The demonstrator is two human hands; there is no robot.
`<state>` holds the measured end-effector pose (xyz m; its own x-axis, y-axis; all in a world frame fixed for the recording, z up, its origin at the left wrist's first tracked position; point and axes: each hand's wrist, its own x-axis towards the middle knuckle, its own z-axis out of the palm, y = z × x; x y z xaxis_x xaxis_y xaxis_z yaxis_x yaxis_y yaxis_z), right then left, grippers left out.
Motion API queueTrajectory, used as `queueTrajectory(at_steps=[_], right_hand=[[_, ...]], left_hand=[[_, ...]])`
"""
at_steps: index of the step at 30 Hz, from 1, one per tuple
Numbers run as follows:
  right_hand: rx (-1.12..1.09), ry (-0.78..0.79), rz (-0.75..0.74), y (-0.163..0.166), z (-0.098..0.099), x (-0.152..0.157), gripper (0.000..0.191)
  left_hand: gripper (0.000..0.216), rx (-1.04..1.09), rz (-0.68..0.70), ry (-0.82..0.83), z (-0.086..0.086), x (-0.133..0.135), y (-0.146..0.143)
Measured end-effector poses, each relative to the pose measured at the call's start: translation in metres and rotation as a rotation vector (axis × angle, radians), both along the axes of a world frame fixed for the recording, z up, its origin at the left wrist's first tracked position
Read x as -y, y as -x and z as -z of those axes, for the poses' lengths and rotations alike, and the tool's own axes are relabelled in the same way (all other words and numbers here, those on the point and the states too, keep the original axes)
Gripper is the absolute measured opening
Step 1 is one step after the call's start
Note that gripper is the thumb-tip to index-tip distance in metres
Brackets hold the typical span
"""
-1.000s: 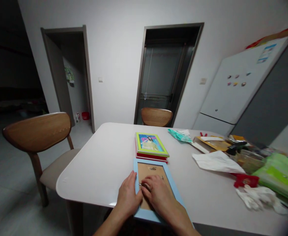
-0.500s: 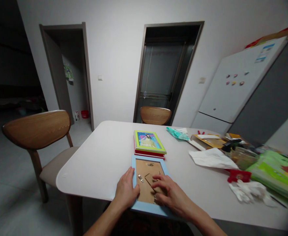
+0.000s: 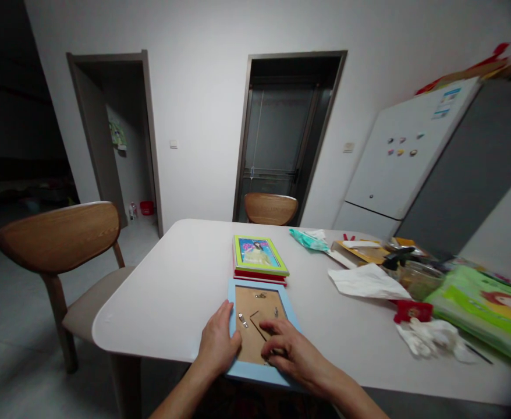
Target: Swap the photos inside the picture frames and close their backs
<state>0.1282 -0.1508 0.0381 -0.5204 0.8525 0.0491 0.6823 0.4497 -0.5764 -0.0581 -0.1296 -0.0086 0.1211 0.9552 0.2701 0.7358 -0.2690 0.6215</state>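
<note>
A light blue picture frame (image 3: 233, 291) lies face down at the table's front edge, its brown backing board (image 3: 249, 344) showing. My left hand (image 3: 217, 338) grips the frame's left side, thumb on top. Over the lower right of the board, my right hand (image 3: 291, 351) has its fingers bent and drawn together; what sits under the fingertips is hidden. Small metal clips (image 3: 243, 320) show at the left, top and right of the opening. The stand leg's dark slot (image 3: 258, 326) runs towards my right fingers. Just beyond lies a stack of frames, topped by a lime-green picture frame (image 3: 259, 256).
On the right are a white paper sheet (image 3: 369, 281), a red packet (image 3: 412, 311), a crumpled white glove (image 3: 430, 338), a clear container (image 3: 419, 279) and a green package (image 3: 486, 308). A teal wrapper (image 3: 308, 239) lies farther back. Wooden chairs (image 3: 59, 235) stand left and beyond the table (image 3: 163, 291).
The view has shifted slightly. My right fingers have drawn closer together and lower on the board, uncovering the right-hand clip. My left hand keeps its grip on the frame.
</note>
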Motion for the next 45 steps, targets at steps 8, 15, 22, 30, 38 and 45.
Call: queueTrajectory(at_steps=[8, 15, 22, 30, 38, 45], right_hand=[[-0.022, -0.081, 0.079, -0.003, 0.013, 0.001, 0.011], [-0.007, -0.154, 0.078, 0.002, 0.012, 0.000, 0.011], [0.095, -0.218, 0.342, -0.003, 0.020, 0.000, 0.041], [0.100, -0.185, 0.347, 0.002, 0.015, -0.008, 0.034], [0.046, -0.289, 0.400, 0.015, -0.013, -0.010, 0.034], [-0.154, -0.268, 0.362, 0.020, -0.022, -0.014, 0.030]], left_hand=[[0.055, 0.024, -0.016, 0.009, 0.002, -0.001, -0.002], [0.054, 0.043, -0.018, 0.017, -0.001, 0.001, -0.002], [0.054, 0.060, -0.010, 0.031, -0.001, 0.002, -0.001], [0.055, 0.144, -0.003, 0.043, 0.002, 0.002, -0.001], [0.034, 0.439, 0.002, 0.078, -0.020, 0.001, -0.007], [0.034, 0.719, -0.007, 0.241, -0.033, -0.006, 0.033]])
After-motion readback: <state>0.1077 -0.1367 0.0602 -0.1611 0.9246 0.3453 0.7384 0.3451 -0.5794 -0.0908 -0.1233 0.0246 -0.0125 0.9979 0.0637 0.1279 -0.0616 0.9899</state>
